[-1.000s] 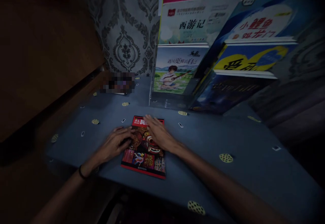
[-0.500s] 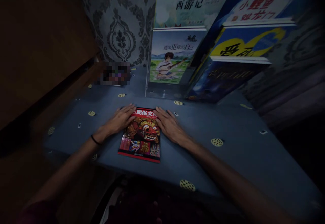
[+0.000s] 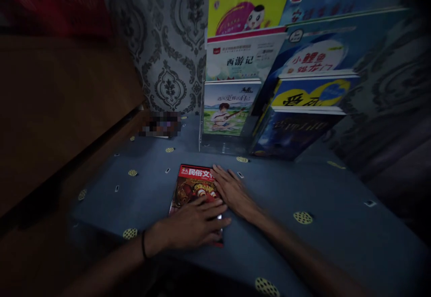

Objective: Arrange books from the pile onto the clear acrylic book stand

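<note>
A red book [image 3: 191, 185] with a colourful mask on its cover lies closed on the blue patterned tablecloth [image 3: 269, 189]. Across the lower half of its cover stretches my left hand [image 3: 197, 220], fingers extended and slightly apart, hiding much of the picture. I cannot tell whether its palm presses on the cover. My right hand [image 3: 232, 194] rests flat at the book's upper right edge, its fingertips over the corner of the title. Neither hand grips anything. A dark band [image 3: 144, 244] circles my left wrist.
Behind the book, a clear stand [image 3: 224, 146] holds several books in tiers, among them a guitar-player book [image 3: 227, 113] and a dark blue book [image 3: 296, 131]. A pixelated item [image 3: 163, 124] lies at the back left. Beside the table stands a brown wooden panel [image 3: 67, 117].
My left hand has moved from the book's left edge onto its lower cover. My right hand stays at the upper right edge. The view has tilted up, showing more of the stand.
</note>
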`<state>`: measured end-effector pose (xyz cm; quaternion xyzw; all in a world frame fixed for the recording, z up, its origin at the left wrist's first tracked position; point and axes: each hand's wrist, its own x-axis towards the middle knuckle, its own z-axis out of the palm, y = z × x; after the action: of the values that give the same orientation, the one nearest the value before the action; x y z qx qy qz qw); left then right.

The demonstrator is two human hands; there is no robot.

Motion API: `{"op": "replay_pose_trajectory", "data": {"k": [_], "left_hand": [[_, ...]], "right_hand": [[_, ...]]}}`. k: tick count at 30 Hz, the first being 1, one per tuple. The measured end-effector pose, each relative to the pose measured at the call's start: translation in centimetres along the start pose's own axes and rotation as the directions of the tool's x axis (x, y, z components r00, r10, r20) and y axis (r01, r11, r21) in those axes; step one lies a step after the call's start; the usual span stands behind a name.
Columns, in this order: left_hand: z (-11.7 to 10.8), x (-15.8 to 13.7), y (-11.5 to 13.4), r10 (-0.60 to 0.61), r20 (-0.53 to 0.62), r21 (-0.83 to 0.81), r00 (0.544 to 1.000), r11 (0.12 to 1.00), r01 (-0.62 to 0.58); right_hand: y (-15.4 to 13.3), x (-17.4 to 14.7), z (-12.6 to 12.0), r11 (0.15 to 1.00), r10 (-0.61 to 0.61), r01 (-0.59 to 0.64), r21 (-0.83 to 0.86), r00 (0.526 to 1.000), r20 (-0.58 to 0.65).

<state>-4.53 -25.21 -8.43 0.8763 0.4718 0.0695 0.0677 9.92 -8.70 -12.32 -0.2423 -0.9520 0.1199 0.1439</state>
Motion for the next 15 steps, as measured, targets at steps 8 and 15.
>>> {"op": "replay_pose_trajectory", "data": {"k": [8,15], "left_hand": [[-0.4,-0.4,2.5,0.051,0.032,-0.253,0.998,0.967,-0.041],[-2.0,-4.0,2.7,-0.203,-0.082,-0.809,0.976,0.585,0.054]], "right_hand": [[1.0,-0.1,0.0,0.998,-0.057,0.058,0.035,0.998,-0.03],[-1.0,-0.8,1.5,0.983,-0.124,0.108,-0.148,0.987,-0.104]]}}
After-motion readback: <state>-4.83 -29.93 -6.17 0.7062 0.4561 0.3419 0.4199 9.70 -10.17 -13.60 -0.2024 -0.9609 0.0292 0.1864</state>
